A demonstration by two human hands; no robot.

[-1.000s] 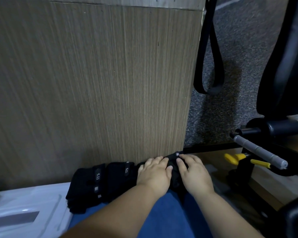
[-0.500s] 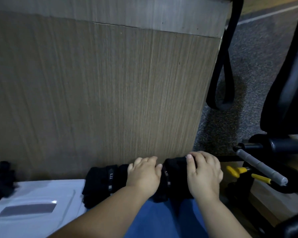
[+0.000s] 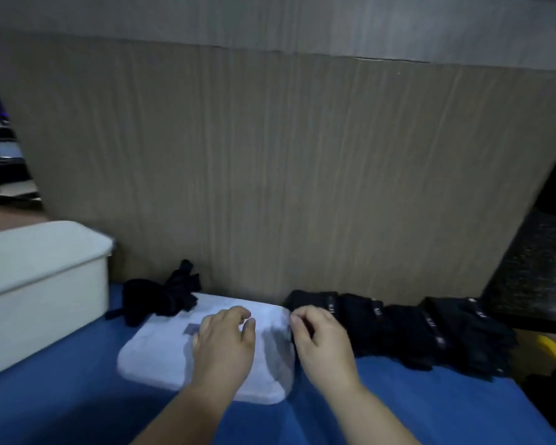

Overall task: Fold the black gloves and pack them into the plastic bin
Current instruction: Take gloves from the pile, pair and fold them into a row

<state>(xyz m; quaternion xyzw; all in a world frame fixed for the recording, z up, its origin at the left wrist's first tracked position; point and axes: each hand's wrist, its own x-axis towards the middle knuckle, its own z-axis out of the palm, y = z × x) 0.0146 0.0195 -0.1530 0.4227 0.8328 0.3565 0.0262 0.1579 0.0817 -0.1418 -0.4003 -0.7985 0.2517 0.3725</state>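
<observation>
Both hands hang low over a blue surface [image 3: 61,406] in front of an upright wooden panel [image 3: 270,171]. The left hand [image 3: 225,345] is above a flat white lid [image 3: 151,358] in the middle, its fingers loosely bent and holding nothing. The right hand [image 3: 321,342] is at the lid's 3 o'clock edge with its fingers curled inward. The blur stops me telling whether they pinch anything or only hover beside the nearest glove.

A row of folded black gloves [image 3: 414,332] lies along the foot of the panel, running from the right hand out toward 3 o'clock, each one touching the next. A loose heap of black gloves [image 3: 158,297] sits at the lid's 11 o'clock corner, partly on it. The white plastic bin [image 3: 42,284] stands at 9 o'clock, apart from the lid. I cannot see into it from here.
</observation>
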